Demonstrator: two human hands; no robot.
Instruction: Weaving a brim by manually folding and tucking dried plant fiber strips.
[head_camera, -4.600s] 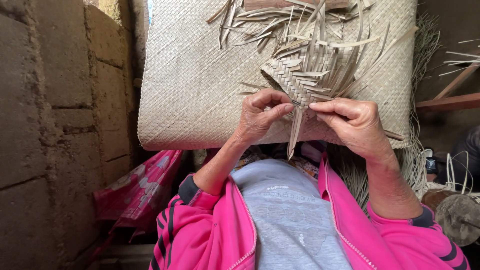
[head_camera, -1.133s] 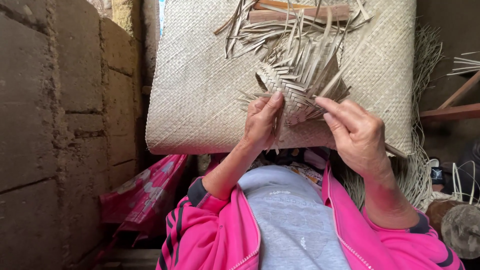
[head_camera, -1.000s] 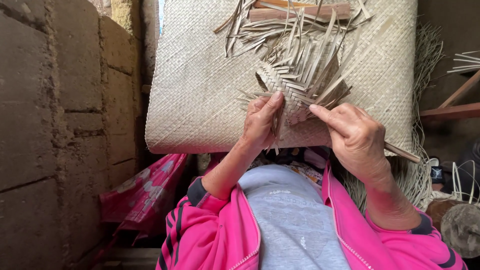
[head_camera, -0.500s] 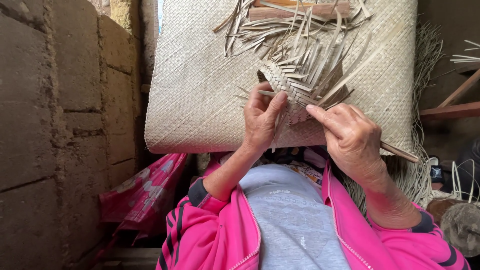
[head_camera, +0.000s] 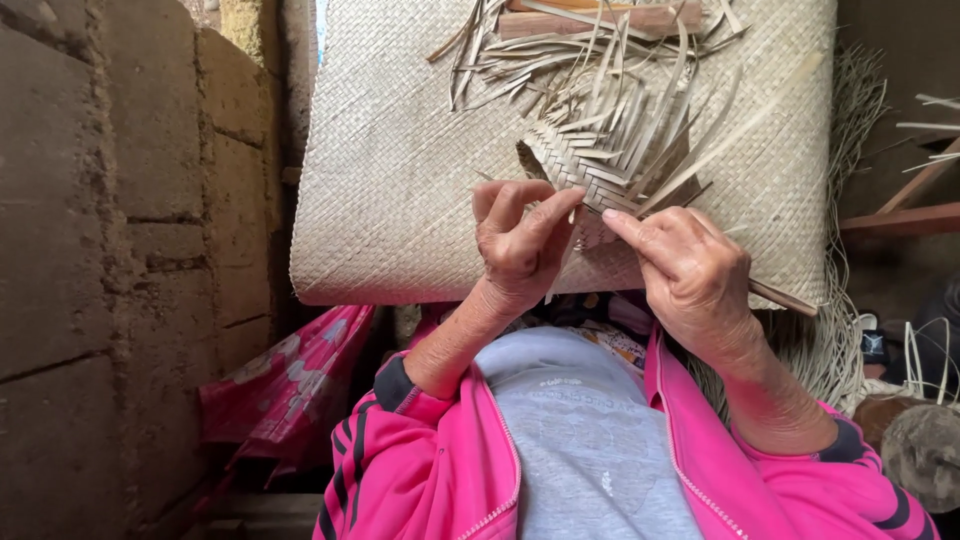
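We see the left hand (head_camera: 520, 240) pinching the lower edge of a small woven palm-leaf piece (head_camera: 600, 165), thumb and fingers pressed together on its strips. The right hand (head_camera: 690, 275) pinches a loose strip beside it. The piece sits above a large woven mat (head_camera: 400, 180) across the lap.

Pale straw woven mat (head_camera: 400, 200), pink jacket (head_camera: 420, 470), grey shirt (head_camera: 580, 440).

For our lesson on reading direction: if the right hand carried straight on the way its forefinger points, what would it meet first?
The right hand points up and leftward; it would probably first meet the small woven piece, just beyond its fingertip, with the left hand close beside. Depth is uncertain.
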